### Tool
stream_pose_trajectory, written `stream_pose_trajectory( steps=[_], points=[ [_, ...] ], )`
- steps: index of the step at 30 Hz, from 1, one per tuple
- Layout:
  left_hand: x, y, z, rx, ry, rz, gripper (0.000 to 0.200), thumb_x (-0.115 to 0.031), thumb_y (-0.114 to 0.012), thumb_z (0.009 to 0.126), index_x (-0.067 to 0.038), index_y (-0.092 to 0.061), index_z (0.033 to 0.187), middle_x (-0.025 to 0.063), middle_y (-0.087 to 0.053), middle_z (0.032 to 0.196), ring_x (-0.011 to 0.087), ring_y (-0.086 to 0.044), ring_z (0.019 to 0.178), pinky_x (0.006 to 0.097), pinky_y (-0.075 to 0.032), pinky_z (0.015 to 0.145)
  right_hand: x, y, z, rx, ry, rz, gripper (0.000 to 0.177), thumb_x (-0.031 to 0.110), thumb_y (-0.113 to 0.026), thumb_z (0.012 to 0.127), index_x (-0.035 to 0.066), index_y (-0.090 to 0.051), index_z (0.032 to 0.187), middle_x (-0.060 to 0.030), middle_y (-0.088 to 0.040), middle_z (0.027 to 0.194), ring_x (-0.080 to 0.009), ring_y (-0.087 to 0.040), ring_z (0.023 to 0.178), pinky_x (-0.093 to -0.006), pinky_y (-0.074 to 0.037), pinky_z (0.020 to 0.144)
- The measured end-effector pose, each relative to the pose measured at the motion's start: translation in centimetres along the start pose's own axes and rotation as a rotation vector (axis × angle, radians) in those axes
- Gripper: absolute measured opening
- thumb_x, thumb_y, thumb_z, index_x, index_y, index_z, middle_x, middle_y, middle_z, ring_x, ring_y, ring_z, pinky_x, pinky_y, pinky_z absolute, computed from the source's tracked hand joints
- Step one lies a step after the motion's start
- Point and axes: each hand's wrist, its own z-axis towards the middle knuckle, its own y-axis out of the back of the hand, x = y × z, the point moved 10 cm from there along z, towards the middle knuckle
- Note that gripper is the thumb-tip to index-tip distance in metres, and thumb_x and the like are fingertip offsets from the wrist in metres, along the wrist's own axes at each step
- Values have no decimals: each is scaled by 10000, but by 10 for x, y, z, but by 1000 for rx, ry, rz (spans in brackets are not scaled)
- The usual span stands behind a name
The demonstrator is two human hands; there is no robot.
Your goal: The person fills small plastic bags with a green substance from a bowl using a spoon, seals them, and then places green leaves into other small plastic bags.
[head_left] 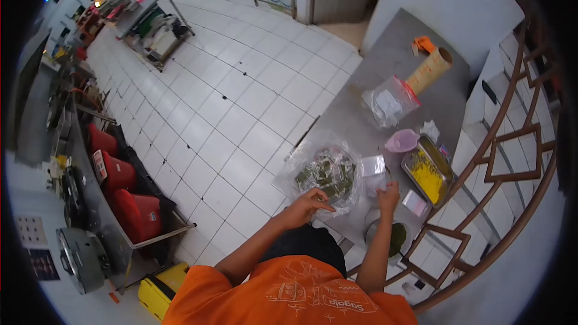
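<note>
My left hand [306, 209] is at the near edge of a large clear plastic bag [326, 171] with green leafy pieces inside; its fingers are bent but apart, with nothing visible between them. Closed fingers of my right hand [388, 196] grip the lower part of a small clear plastic bag [374, 172], just right of the large one. Beside my right forearm sits a round container with something dark green [397, 237] in it. A small pack with a pale label [415, 203] lies to the right of my right hand.
On the metal table [355, 123] are a metal tray [446, 175] of yellow bits, a pink cup [402, 140], a red-edged plastic bag [391, 102], a wrap roll [430, 71] and an orange item [424, 45]. A brown railing [481, 174] runs along the right.
</note>
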Motion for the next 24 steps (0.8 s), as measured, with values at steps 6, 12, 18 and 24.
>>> stream_pose_trajectory(
  steps=[6, 12, 18, 24],
  points=[
    [-53, -17, 31, -219, -85, 179, 474, -36, -722, 906, -150, -628, 1357, 125, -491, 1442, 246, -567, 1195, 376, -516, 958, 65, 65, -50, 336, 249, 360, 157, 90, -722, 915, -18, -631, 984, -115, -705, 856, -191, -679, 784, -330, -523, 725],
    [-37, -90, 84, -352, -98, 60, 413, -108, -671, 966, -75, -590, 1370, 123, -642, 1244, 228, -629, 1064, 351, -514, 918, 41, 86, -60, 371, 272, 464, 138, 90, -695, 940, -34, -643, 970, -121, -708, 836, -202, -682, 767, -344, -521, 722],
    [-8, -112, 49, -187, 35, -13, 354, -250, -600, 1045, -80, -602, 1356, 96, -678, 1150, 183, -629, 1007, 350, -503, 907, 56, -27, 19, 311, 679, -93, 197, 173, -715, 896, -18, -724, 947, -205, -713, 888, -341, -704, 896, -468, -540, 817],
    [24, -109, -44, -335, 204, -84, 386, -319, -547, 1081, -87, -599, 1386, 29, -657, 975, 120, -594, 910, 317, -488, 864, 71, -44, 28, 255, 699, -222, 273, 295, -750, 867, 32, -785, 928, -219, -693, 979, -387, -676, 989, -494, -529, 888]
  ],
)
